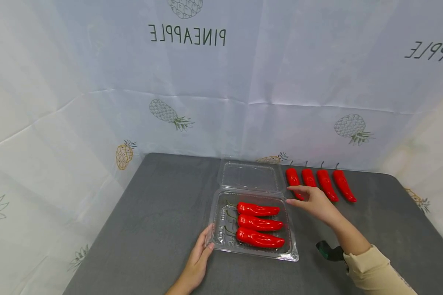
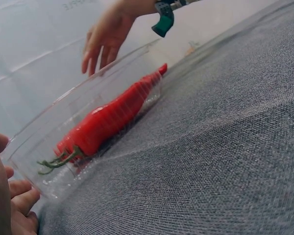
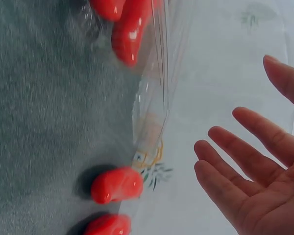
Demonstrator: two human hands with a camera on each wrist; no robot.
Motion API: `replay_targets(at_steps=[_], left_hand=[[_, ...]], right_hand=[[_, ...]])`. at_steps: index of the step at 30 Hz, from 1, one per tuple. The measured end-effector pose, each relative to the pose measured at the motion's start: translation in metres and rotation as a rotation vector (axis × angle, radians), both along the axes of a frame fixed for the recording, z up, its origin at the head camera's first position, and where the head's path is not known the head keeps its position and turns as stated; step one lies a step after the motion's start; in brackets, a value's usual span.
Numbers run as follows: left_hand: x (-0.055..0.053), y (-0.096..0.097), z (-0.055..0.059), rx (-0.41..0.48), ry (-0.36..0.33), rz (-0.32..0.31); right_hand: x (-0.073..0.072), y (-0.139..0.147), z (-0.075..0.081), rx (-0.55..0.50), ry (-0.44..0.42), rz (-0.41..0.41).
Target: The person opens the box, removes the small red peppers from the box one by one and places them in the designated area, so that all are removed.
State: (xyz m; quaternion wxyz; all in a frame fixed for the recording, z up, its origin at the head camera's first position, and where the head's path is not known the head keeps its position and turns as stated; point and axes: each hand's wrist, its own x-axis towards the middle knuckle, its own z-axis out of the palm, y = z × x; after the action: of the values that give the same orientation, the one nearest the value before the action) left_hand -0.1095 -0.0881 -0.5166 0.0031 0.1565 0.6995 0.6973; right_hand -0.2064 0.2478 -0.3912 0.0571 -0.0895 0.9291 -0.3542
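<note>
A clear plastic clamshell box (image 1: 251,255) stands on the table with its lid (image 1: 252,177) laid back. Three red chili peppers (image 1: 260,237) lie side by side in its base, green stems to the left. My left hand (image 1: 198,259) grips the box's left side near the front corner, thumb at the rim. Over the box's right edge hovers my right hand (image 1: 317,203), thumb and fingers apart, with nothing between them. Beyond it, several more red peppers (image 1: 326,185) form a row on the table, partly hidden by this hand. The right wrist view shows the right hand's fingers (image 3: 264,127) spread.
A grey cloth covers the table (image 1: 162,213). Behind it and at both sides hangs a pale curtain (image 1: 221,73) printed with pineapples. A dark green and black device (image 1: 330,250) sits at my right wrist, beside the sleeve (image 1: 373,266).
</note>
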Motion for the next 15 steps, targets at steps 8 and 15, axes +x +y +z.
replay_targets(at_steps=[8, 15], left_hand=[[0.0, 0.0, 0.0, 0.007, -0.006, -0.007], [0.0, 0.0, 0.0, 0.004, -0.012, -0.003]], right_hand=[[0.01, -0.02, -0.001, -0.016, 0.003, 0.116], [0.015, -0.039, -0.002, 0.047, -0.045, 0.276]])
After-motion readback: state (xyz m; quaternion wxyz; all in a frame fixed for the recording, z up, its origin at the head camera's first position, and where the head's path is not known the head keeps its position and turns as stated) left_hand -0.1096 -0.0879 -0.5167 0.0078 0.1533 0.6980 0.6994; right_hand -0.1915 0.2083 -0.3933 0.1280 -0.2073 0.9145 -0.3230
